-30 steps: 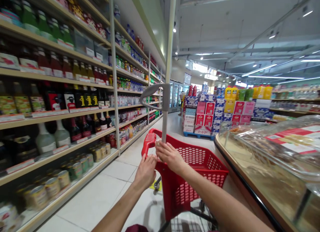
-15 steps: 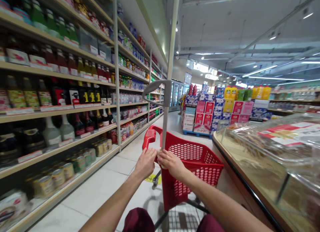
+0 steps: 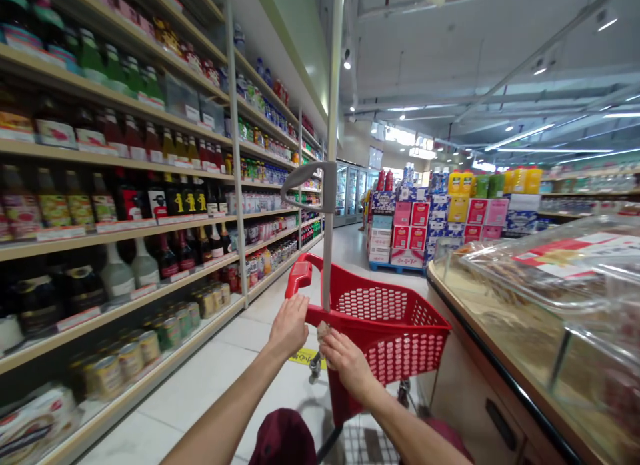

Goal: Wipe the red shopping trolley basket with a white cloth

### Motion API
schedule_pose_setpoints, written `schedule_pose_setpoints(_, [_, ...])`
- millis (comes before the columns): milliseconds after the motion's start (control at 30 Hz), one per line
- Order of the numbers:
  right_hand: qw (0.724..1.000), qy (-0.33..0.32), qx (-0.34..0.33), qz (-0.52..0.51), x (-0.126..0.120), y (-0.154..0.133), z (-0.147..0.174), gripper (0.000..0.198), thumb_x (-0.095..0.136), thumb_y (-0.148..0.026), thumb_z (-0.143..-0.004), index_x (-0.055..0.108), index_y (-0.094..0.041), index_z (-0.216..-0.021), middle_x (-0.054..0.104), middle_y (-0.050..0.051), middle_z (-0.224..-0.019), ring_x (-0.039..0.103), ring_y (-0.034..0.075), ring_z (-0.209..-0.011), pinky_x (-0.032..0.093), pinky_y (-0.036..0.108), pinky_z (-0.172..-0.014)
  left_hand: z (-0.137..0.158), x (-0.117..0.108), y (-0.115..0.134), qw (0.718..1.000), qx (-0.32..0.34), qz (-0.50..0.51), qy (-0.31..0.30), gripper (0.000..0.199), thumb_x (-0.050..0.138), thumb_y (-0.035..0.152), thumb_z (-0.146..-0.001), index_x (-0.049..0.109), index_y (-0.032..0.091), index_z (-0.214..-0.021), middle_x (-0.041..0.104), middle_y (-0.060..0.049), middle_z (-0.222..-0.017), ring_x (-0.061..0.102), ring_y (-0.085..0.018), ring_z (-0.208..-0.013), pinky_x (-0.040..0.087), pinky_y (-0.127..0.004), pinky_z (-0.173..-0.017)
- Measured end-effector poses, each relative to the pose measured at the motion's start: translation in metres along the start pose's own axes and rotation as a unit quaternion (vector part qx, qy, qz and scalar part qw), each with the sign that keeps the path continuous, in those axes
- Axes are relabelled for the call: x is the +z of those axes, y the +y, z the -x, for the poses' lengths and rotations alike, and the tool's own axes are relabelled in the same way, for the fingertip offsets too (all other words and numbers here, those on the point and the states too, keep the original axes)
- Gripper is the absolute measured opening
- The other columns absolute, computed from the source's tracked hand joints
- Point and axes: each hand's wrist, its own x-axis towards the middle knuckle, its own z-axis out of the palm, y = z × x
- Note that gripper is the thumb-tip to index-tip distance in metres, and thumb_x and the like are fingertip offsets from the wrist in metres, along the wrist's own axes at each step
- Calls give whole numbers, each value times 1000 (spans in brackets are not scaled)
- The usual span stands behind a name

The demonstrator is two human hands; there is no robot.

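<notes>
A red plastic shopping cart (image 3: 385,331) with a perforated basket stands in front of me. My left hand (image 3: 290,326) has its fingers curled over the near end of the cart's red handle (image 3: 299,278). Pinched in my right hand (image 3: 347,361) is a small, pale crumpled cloth (image 3: 324,331), which touches the basket's near wall just below the rim. A tall pale pole (image 3: 330,251) rises from the cart close to both hands, with a grey loop-shaped bracket (image 3: 313,187) on it.
Shelves of bottles and cans (image 3: 125,218) line the left side. A glass-topped display counter (image 3: 500,358) runs close along the right. Stacked drink boxes (image 3: 410,228) stand on a blue pallet (image 3: 397,267) ahead. A yellow floor sticker (image 3: 303,355) lies beside the cart.
My right hand has moved down from the foot of the pole to the basket's near wall, cloth still in it. My left hand stays on the handle. The view has shifted slightly.
</notes>
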Motion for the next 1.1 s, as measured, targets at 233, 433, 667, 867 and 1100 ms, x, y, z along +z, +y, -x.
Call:
schedule_pose_setpoints(233, [996,48,58,-46,-26,-12,-3,30,39,-11,-84,59,-18,-105,58,8,-112,46,19,-113,44,35,-90,2,2,6,1000,3,2,-1,59,44,13,-66,38,9,-124,39,-12,-132,28,-22,-125,19,-37,-105])
schedule_pose_setpoints(433, [996,55,55,-42,-33,-3,1,30,42,-10,-82,62,-20,-101,62,6,-107,51,19,-107,45,36,-89,3,-2,10,1000,3,-10,-5,58,43,12,-66,37,6,-124,39,-14,-132,28,-22,-125,21,-37,-104])
schedule_pose_setpoints(667, [974,133,171,-63,-39,9,0,40,37,-4,-79,57,-20,-110,54,7,-119,43,18,-116,39,38,-96,-3,-5,10,999,18,-26,33,42,47,18,-71,49,11,-112,51,-14,-120,41,-24,-114,27,-39,-99])
schedule_pose_setpoints(867, [974,118,182,-72,-32,20,-33,50,39,-1,-76,49,-25,-119,51,3,-122,44,15,-115,38,34,-97,-8,-21,16,997,35,-48,55,21,45,32,-76,58,16,-76,62,-8,-80,53,-23,-84,31,-43,-90])
schedule_pose_setpoints(1100, [962,59,266,-10,-40,74,19,37,40,-6,-76,62,-21,-103,62,6,-107,55,19,-103,43,37,-91,9,-39,24,998,26,-33,52,17,49,35,-74,56,20,-69,60,-4,-75,52,-23,-82,31,-42,-89])
